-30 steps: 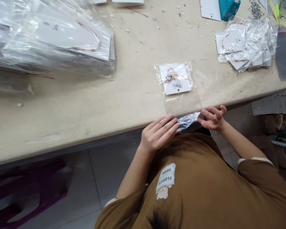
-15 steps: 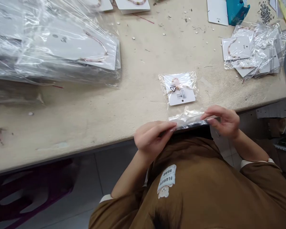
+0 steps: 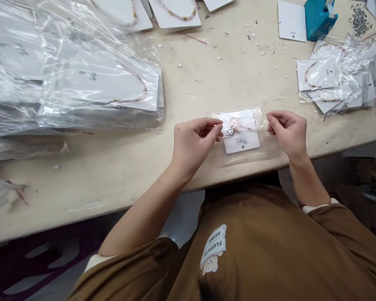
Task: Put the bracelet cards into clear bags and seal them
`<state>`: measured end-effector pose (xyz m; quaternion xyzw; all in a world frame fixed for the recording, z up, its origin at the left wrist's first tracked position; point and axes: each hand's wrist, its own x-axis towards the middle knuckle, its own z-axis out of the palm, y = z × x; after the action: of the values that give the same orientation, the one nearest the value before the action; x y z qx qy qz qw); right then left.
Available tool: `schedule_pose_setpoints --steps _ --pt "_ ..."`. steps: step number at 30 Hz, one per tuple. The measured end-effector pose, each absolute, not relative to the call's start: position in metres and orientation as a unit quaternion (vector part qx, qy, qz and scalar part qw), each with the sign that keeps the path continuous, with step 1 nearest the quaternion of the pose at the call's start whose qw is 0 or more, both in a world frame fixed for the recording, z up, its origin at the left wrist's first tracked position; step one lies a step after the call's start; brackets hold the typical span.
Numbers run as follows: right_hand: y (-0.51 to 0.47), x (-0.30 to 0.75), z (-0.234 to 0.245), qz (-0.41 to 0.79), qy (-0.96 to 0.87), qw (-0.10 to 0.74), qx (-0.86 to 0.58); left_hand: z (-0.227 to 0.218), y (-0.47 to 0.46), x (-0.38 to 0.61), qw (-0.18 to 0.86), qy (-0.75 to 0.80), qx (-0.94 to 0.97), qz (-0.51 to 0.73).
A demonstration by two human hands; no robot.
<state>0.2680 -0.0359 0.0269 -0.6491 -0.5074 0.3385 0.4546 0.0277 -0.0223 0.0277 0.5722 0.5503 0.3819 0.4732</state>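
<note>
Left hand (image 3: 198, 140) seems to pinch the clear bag (image 3: 258, 117) at its left edge; right hand (image 3: 287, 131), fingertips together, sits just right.

The person's left hand (image 3: 194, 140) had its thumb and index finger pointed toward the right hand (image 3: 288, 131), their tips close together and the other fingers curled just behind them. The right hand faced it, fingers folded and thumb tip near the index fingertip, apart from the left fingertips. Behind the fingers, both bare forearms (image 3: 144, 215) slanted back and outward, the left at the wider angle.
</note>
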Motion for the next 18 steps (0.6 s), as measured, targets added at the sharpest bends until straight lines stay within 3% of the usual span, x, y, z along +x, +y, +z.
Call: schedule_pose_setpoints --steps 18 --pt "-0.016 0.261 0.010 0.320 -0.545 0.394 -0.667 0.012 -0.017 0.024 0.352 0.577 0.659 0.329"
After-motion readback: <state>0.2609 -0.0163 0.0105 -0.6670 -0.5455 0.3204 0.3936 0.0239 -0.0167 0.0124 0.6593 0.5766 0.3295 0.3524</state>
